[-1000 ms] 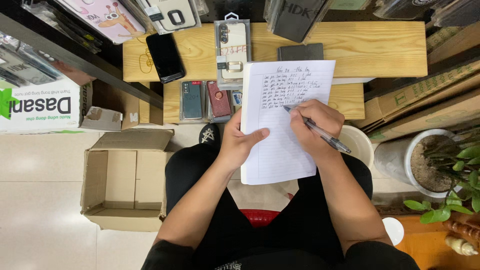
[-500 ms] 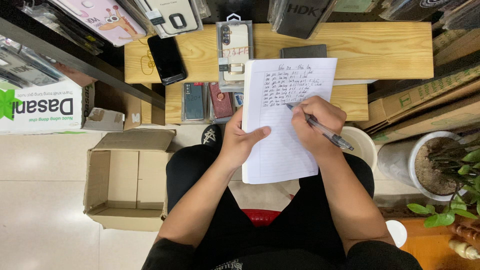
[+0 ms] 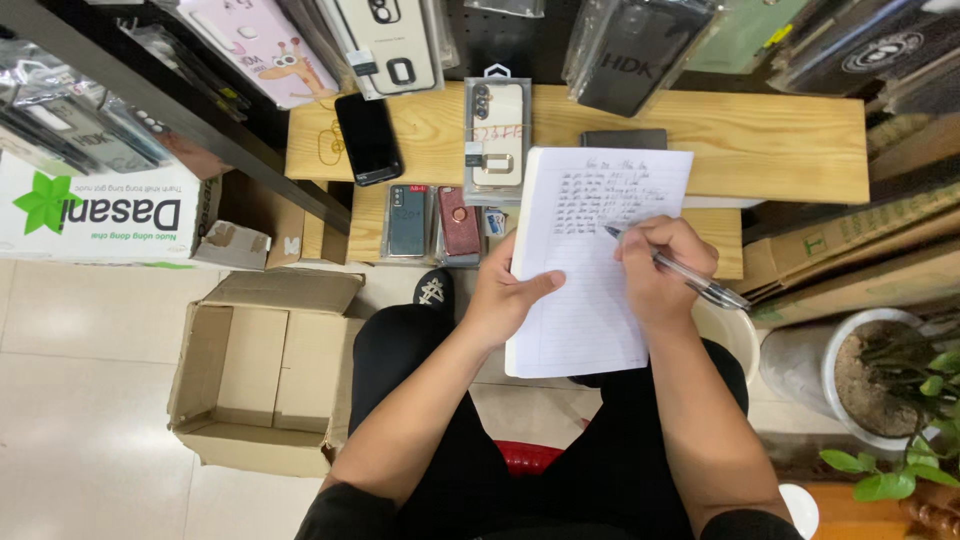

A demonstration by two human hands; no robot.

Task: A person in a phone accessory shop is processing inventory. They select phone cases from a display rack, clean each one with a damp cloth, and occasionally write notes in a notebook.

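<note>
Phone cases (image 3: 455, 200) crowd bench (image 3: 780, 140); open floor left of cardboard box (image 3: 265, 375).

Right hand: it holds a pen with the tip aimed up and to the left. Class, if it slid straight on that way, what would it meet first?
The right hand and its pen would cross the written notebook page first; beyond its top edge probably comes the packaged phone case on the wooden bench, though depth is unclear.

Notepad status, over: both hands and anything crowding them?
Left hand grips the notepad by its left edge. Right hand holds the pen, tip on the page. Nothing in the way; open cardboard box sits apart.
</note>
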